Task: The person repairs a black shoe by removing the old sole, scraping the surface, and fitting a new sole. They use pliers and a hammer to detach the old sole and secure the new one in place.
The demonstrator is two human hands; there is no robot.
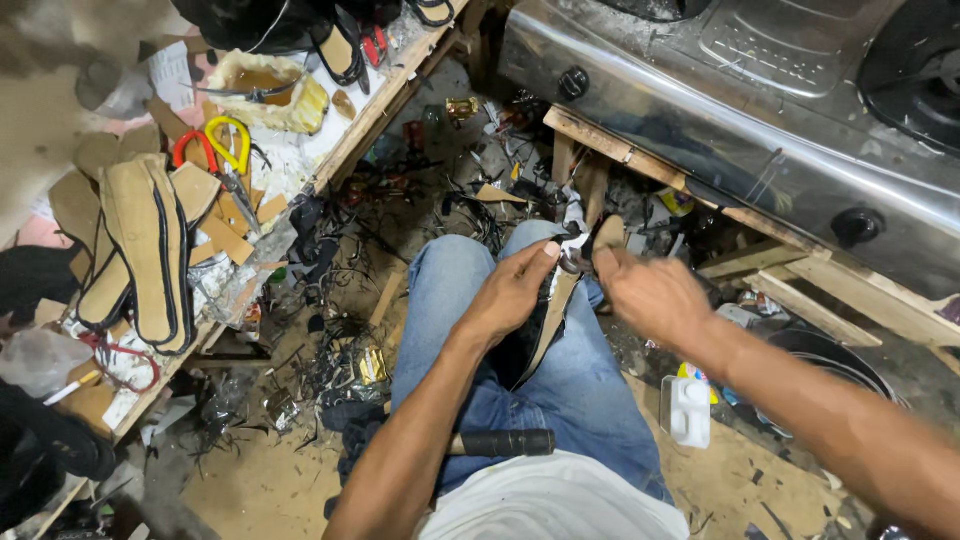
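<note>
Head cam, left hand (512, 290) closed on shoe (545, 325), right hand (650, 292) gripping tool (575, 262)

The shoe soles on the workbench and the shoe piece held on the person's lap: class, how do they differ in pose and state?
The shoe soles lie flat and untouched on the workbench, as a pair side by side. The shoe piece is single, propped on the lap, steadied by the left hand while the right hand works at its top end. Both are tan with dark edging.

A single head-worn camera looks steeply down from close above the blue-jeaned lap (560, 350), facing forward; cluttered wooden desk (375, 110) at ten o'clock, steel stove (720, 110) at one o'clock.
</note>
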